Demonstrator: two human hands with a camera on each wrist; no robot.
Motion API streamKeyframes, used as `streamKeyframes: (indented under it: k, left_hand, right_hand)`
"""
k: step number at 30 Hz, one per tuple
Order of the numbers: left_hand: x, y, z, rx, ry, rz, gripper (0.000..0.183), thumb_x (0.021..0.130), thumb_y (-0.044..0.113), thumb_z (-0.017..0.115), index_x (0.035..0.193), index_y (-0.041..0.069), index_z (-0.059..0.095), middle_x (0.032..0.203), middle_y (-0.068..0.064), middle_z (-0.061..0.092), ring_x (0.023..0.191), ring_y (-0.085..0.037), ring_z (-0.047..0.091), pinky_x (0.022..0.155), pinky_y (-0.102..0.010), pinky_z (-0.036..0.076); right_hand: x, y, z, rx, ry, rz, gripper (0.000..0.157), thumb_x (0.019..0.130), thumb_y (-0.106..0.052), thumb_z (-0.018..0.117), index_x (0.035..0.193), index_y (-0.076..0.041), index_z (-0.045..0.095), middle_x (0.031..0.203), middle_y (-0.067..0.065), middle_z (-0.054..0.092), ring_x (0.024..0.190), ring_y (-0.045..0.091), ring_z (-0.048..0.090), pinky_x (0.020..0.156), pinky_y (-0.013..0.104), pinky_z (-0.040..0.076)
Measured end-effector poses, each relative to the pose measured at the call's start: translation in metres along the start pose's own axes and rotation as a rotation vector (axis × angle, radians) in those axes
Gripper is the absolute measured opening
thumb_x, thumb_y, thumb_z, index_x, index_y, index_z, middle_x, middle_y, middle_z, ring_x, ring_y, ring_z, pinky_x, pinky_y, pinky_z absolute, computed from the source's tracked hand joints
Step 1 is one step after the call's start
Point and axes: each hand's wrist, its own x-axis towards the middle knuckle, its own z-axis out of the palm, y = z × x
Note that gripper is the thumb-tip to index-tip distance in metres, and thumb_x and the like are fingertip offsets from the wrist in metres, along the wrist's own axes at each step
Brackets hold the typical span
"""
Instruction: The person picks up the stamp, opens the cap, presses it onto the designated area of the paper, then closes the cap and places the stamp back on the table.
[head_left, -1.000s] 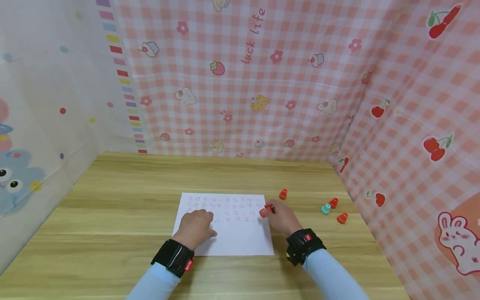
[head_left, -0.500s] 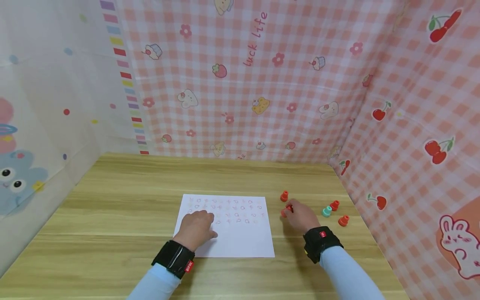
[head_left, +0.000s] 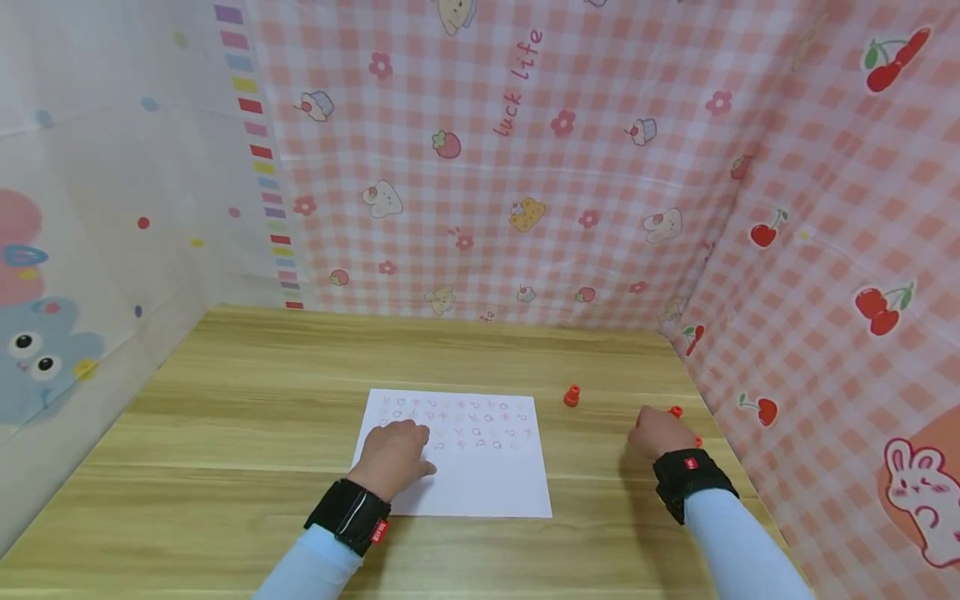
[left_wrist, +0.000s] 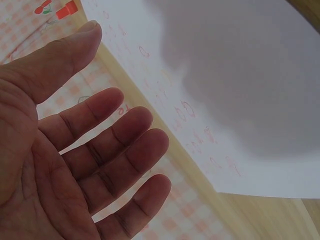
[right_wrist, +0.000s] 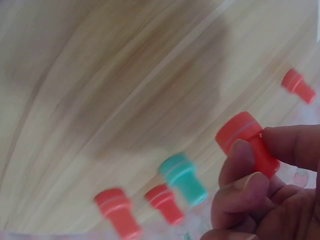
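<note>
A red toy stamp [right_wrist: 239, 132] is pinched between the thumb and fingers of my right hand [head_left: 660, 433], above the right part of the table. Close by in the right wrist view stand a teal stamp [right_wrist: 182, 177] and two red stamps, one at the left [right_wrist: 119, 212] and a smaller-looking one [right_wrist: 165, 202]. From the head, my right hand hides most of these. My left hand [head_left: 393, 458] is over the left part of a white sheet of paper [head_left: 487, 487], fingers relaxed and holding nothing. Its shadow falls on the sheet, which bears rows of small faint printed outlines.
Another red stamp [head_left: 572, 397] stands alone on the wooden table [head_left: 247, 417], right of the paper's far corner. A pink checked cloth [head_left: 465, 167] hangs behind the table and along its right side. White cloth [head_left: 105, 167] lines the left.
My right hand has carried the red stamp from the paper's right edge rightward to the group of stamps. My left hand has stayed over the sheet. The head view has shifted slightly.
</note>
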Motion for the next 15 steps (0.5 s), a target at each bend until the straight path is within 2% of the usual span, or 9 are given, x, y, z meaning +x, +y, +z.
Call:
streamKeyframes:
  k: [6,9,12,15]
  left_hand:
    - [0.000,0.000,0.000,0.006,-0.014,-0.009,0.033,0.073,0.030,0.088,0.082,0.009,0.065,0.069,-0.001,0.057,0.062,-0.019,0.054,0.059,-0.040,0.047]
    - [0.000,0.000,0.000,0.003,-0.017,-0.011,0.033,0.073,0.030,0.088,0.082,0.010,0.065,0.069,-0.001,0.056,0.062,-0.019,0.053,0.059,-0.039,0.046]
    - [0.000,-0.001,0.000,0.001,-0.019,-0.012,0.033,0.073,0.030,0.088,0.082,0.010,0.065,0.069,-0.001,0.056,0.062,-0.019,0.053,0.059,-0.039,0.046]
    - [0.000,-0.001,0.000,0.002,-0.020,-0.015,0.033,0.073,0.030,0.088,0.084,0.009,0.066,0.070,-0.001,0.057,0.063,-0.019,0.053,0.060,-0.039,0.047]
  right_hand:
    - [-0.006,0.013,-0.005,-0.023,-0.036,0.040,0.013,0.086,-0.007,0.054,0.078,0.001,0.060,0.065,0.006,0.048,0.057,0.022,0.046,0.053,0.031,0.036]
    - [-0.007,0.017,-0.004,-0.035,-0.030,0.051,0.016,0.088,-0.008,0.055,0.079,0.003,0.062,0.065,0.006,0.048,0.059,0.023,0.047,0.056,0.032,0.038]
    - [-0.006,0.019,-0.002,-0.057,-0.032,0.073,0.018,0.089,-0.008,0.055,0.086,0.008,0.065,0.070,0.009,0.053,0.064,0.026,0.050,0.060,0.036,0.041]
    - [-0.005,0.019,0.001,-0.077,-0.039,0.084,0.025,0.090,-0.008,0.055,0.101,0.011,0.066,0.087,0.019,0.063,0.073,0.028,0.054,0.067,0.040,0.045]
